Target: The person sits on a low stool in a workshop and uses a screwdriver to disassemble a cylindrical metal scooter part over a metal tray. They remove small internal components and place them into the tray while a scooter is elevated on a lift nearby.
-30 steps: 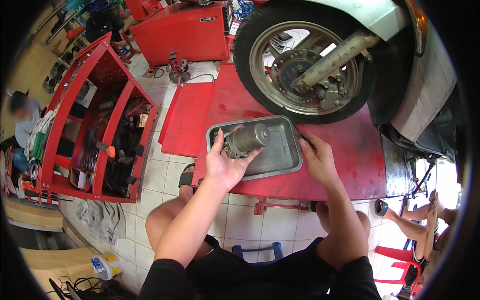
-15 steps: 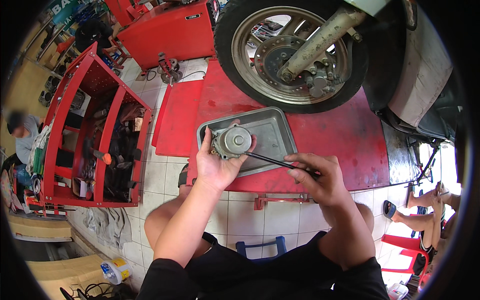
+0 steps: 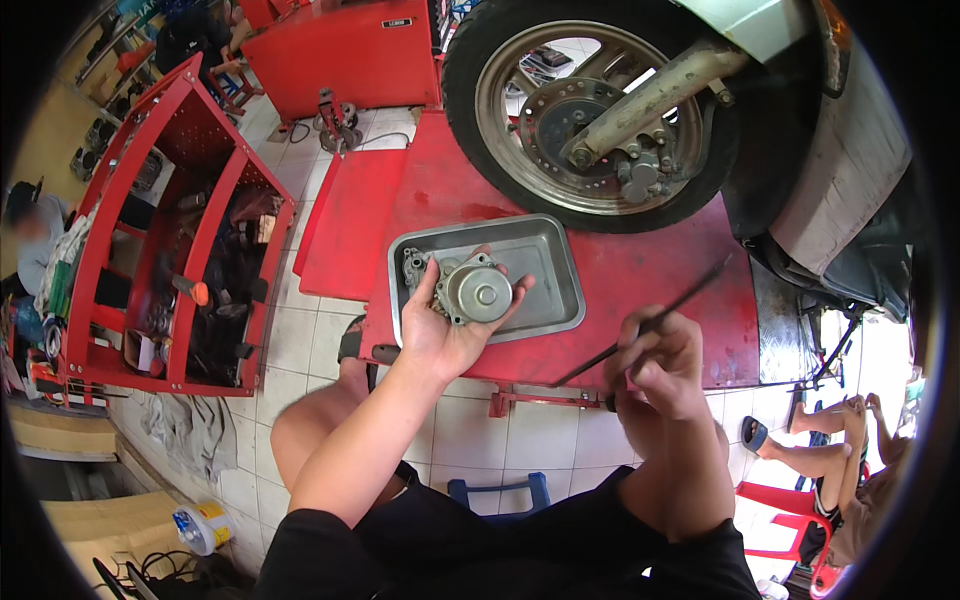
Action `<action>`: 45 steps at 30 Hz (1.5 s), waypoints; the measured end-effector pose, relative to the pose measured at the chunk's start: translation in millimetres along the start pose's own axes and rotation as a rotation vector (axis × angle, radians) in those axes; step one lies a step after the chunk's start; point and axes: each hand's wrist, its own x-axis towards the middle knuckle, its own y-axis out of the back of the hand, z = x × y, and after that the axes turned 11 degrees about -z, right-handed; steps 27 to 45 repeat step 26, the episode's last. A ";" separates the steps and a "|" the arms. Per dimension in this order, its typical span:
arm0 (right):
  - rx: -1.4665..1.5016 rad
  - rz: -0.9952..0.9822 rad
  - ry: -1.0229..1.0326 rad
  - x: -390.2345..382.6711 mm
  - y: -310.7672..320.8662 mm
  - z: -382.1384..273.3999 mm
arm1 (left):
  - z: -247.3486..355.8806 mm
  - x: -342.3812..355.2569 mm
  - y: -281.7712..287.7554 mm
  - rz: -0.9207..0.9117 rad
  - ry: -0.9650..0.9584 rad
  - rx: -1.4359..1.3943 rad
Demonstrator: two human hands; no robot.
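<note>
My left hand [image 3: 440, 335] grips a grey metal engine part [image 3: 472, 291] with a round cover, held face up over the near-left corner of a grey metal tray [image 3: 552, 262]. The tray lies on a red lift platform [image 3: 640, 270]. My right hand [image 3: 660, 362] is lower right, off the platform's front edge, closed on a thin dark rod [image 3: 640, 325] that slants up to the right. The rod's tip is apart from the part.
A scooter's front wheel [image 3: 600, 110] with brake disc stands on the platform behind the tray. A red tool cart [image 3: 170, 240] holding parts is at left. A blue stool [image 3: 500, 492] is under me. Another person's legs [image 3: 830, 450] sit at right; someone sits far left.
My right hand lifted the rod out of the tray and drew it back to the right. My left hand turned the part so its round cover faces up.
</note>
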 end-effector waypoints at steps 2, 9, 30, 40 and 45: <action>-0.090 -0.006 -0.034 -1.5 2.7 13.8 | -4.9 2.0 1.9 0.048 -0.027 0.024; -0.297 0.028 -0.191 14.4 -29.2 0.9 | -13.8 2.4 17.9 0.188 -0.096 0.280; -0.332 0.008 -0.245 20.3 -30.6 -1.4 | -16.8 0.2 29.8 0.122 -0.052 0.417; -0.332 0.008 -0.245 20.3 -30.6 -1.4 | -16.8 0.2 29.8 0.122 -0.052 0.417; -0.332 0.008 -0.245 20.3 -30.6 -1.4 | -16.8 0.2 29.8 0.122 -0.052 0.417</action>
